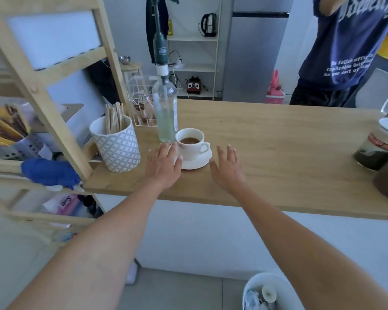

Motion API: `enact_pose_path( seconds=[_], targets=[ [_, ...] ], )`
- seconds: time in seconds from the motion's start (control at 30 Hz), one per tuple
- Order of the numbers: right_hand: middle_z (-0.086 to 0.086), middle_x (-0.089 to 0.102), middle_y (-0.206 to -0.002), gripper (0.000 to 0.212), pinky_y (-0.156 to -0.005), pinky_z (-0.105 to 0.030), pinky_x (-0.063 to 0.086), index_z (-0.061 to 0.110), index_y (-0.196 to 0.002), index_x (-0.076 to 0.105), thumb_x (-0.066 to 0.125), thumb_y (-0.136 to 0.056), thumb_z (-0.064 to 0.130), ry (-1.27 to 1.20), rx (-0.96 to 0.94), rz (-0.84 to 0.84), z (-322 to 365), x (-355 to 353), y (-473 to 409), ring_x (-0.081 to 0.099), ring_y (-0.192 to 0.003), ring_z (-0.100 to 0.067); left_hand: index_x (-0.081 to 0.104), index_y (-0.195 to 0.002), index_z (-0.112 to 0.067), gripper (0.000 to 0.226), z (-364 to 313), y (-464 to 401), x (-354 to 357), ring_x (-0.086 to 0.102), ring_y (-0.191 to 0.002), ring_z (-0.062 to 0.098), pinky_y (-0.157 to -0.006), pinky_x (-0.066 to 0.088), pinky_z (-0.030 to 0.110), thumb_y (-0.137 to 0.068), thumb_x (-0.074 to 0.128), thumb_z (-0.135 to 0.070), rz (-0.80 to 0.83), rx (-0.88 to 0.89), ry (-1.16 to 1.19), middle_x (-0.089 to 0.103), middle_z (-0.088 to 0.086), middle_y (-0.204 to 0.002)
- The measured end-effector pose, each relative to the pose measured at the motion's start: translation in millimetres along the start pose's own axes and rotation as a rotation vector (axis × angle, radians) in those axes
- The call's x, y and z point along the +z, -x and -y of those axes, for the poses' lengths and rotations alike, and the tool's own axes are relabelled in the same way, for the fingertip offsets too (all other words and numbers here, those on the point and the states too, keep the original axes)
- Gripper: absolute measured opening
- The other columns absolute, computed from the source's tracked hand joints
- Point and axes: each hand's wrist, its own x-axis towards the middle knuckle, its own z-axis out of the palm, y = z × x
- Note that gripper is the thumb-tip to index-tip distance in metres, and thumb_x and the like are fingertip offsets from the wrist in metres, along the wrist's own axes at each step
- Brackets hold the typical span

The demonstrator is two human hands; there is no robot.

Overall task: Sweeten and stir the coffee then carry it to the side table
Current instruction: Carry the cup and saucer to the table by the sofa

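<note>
A white cup (pixel 192 144) of brown coffee stands on a white saucer (pixel 199 161) on the wooden counter (pixel 278 153). My left hand (pixel 164 166) lies flat at the saucer's left edge, fingers spread, thumb over the rim. My right hand (pixel 227 167) hovers open just right of the saucer, holding nothing. Right behind the cup stands a clear syrup bottle (pixel 166 113) with a dark pump top. A patterned white mug (pixel 119 146) full of wooden stir sticks (pixel 114 118) sits to the left.
A wooden shelf frame (pixel 61 121) with clutter rises at the left. A clear box of sachets (pixel 143 108) stands behind the bottle. Glass jars (pixel 376 151) sit at the counter's right end. A person in a navy shirt (pixel 345 48) stands beyond the counter. A white bin (pixel 267 291) is on the floor.
</note>
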Motion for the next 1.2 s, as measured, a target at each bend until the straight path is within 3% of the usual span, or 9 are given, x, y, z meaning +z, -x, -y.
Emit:
enact_pose_path(
  seconds=[0.13,0.27,0.4,0.47,0.57,0.77,0.83,1.0,1.2],
  targets=[
    [-0.017,0.009,-0.16,0.066,-0.117,-0.044,0.017,0.023,-0.153,0.009,0.031,-0.097,0.05,-0.26,0.115,0.048,17.9,2.0,-17.3,0.01,-0.148,-0.031,0.016,-0.154,-0.017,0.067,17.5,-17.9,-1.4,0.013,-0.148,0.029,-0.119,0.015,0.046,-0.097,0.024,-0.054,0.094,-0.208,0.288,0.018,0.011,-0.16],
    [-0.016,0.028,-0.154,0.069,-0.113,-0.044,0.026,0.022,-0.152,0.015,0.028,-0.094,0.057,-0.559,0.317,0.089,27.5,-0.4,-39.6,0.03,-0.141,-0.031,0.025,-0.151,-0.029,0.072,16.6,-42.7,-11.7,0.028,-0.143,0.032,-0.114,0.026,0.049,-0.091,0.017,-0.068,0.159,-0.431,0.61,0.03,0.007,-0.157],
    [-0.003,0.048,-0.127,0.067,-0.094,-0.037,0.043,0.017,-0.142,0.033,0.03,-0.092,0.062,-0.899,0.535,0.172,27.8,-6.9,-65.2,0.05,-0.12,-0.027,0.027,-0.15,-0.032,0.077,5.6,-63.5,-25.1,0.038,-0.135,0.028,-0.109,0.036,0.046,-0.086,0.03,-0.075,0.236,-0.653,1.045,0.037,0.0,-0.151],
    [-0.003,0.056,-0.11,0.056,-0.093,-0.035,0.045,0.02,-0.13,0.044,0.036,-0.092,0.06,-1.039,0.589,0.27,25.2,-12.3,-71.6,0.055,-0.118,-0.027,0.034,-0.146,-0.024,0.082,3.0,-71.9,-28.3,0.048,-0.118,0.024,-0.099,0.043,0.037,-0.082,0.04,-0.076,0.282,-0.743,1.149,0.05,0.002,-0.131],
    [-0.005,0.06,-0.093,0.047,-0.102,-0.035,0.045,0.018,-0.122,0.05,0.054,-0.089,0.051,-1.158,0.633,0.383,20.8,-18.3,-77.9,0.058,-0.105,-0.024,0.044,-0.134,-0.015,0.083,2.7,-82.4,-30.0,0.055,-0.114,0.022,-0.093,0.047,0.034,-0.076,0.054,-0.074,0.377,-0.804,1.162,0.058,0.005,-0.119],
    [-0.01,0.059,-0.09,0.071,-0.101,-0.043,0.045,0.007,-0.14,0.031,0.07,-0.083,0.024,-1.232,0.714,0.435,13.8,-22.4,-85.7,0.06,-0.081,-0.025,0.051,-0.111,-0.012,0.073,11.2,-93.6,-27.0,0.058,-0.088,0.016,-0.083,0.048,0.03,-0.068,0.069,-0.068,0.472,-0.817,1.148,0.06,0.003,-0.095],
    [-0.011,0.06,-0.091,0.06,-0.093,-0.043,0.049,0.002,-0.127,0.038,0.073,-0.081,0.017,-1.259,0.738,0.435,12.9,-22.4,-87.6,0.061,-0.08,-0.025,0.053,-0.107,-0.011,0.067,14.6,-94.8,-24.1,0.057,-0.081,0.015,-0.084,0.048,0.03,-0.069,0.073,-0.062,0.476,-0.825,1.176,0.06,0.003,-0.09],
    [-0.011,0.058,-0.091,0.037,-0.091,-0.039,0.052,-0.003,-0.095,0.05,0.076,-0.076,0.016,-1.283,0.778,0.452,10.8,-20.0,-92.0,0.063,-0.087,-0.026,0.054,-0.09,-0.01,0.054,19.3,-95.4,-20.7,0.057,-0.092,0.018,-0.093,0.049,0.031,-0.07,0.077,-0.055,0.496,-0.832,1.186,0.06,0.004,-0.089],
    [-0.01,0.059,-0.087,0.039,-0.085,-0.034,0.053,0.0,-0.097,0.053,0.076,-0.072,0.02,-1.312,0.802,0.436,3.1,-23.0,-85.4,0.062,-0.079,-0.023,0.053,-0.085,-0.011,0.05,8.7,-94.6,-17.8,0.055,-0.076,0.014,-0.085,0.046,0.028,-0.071,0.076,-0.054,0.48,-0.835,1.234,0.059,0.002,-0.084]
  ],
)
